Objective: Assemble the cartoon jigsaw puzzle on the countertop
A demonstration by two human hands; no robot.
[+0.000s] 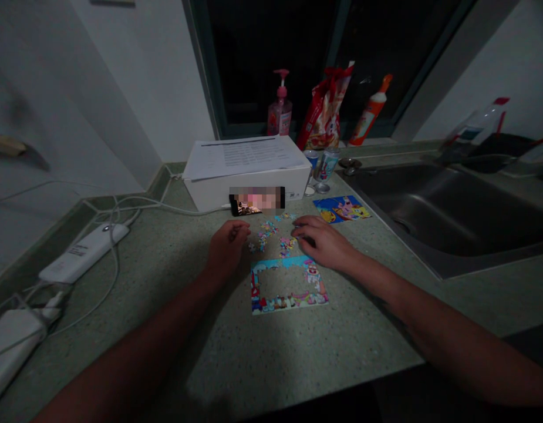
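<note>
Left hand (pixel 227 244): on the counter, left of the loose puzzle pieces (pixel 271 234); fingers curled in, tips at the edge of the pile. Too dark to tell if a piece is pinched.
Right hand (pixel 321 241): palm down, fingers stretched flat and not gripping anything, tips touching the right side of the pile.
Hands to each other: apart, with the pile between them.
Loose puzzle pieces: small scattered heap, mixed colours, just beyond the puzzle frame (pixel 289 286) and in front of the phone (pixel 246 207).
Puzzle frame: flat on the counter (pixel 275 358), between the two wrists and nearer the person; border filled, middle bare.
Phone: lying against the front of the white box (pixel 249 176), screen lit.
White box: behind the pile, printed sheet on top.
Second puzzle (pixel 341 208): colourful card, right of the pile, beside the sink (pixel 451 217).
Cans (pixel 326 164): two, just right of the box.
Window sill: pink pump bottle (pixel 280 111), red snack bag (pixel 326 108), orange-capped bottle (pixel 370 114).
Left side: white power strip (pixel 84 252) with cables, well apart from the hands.
</note>
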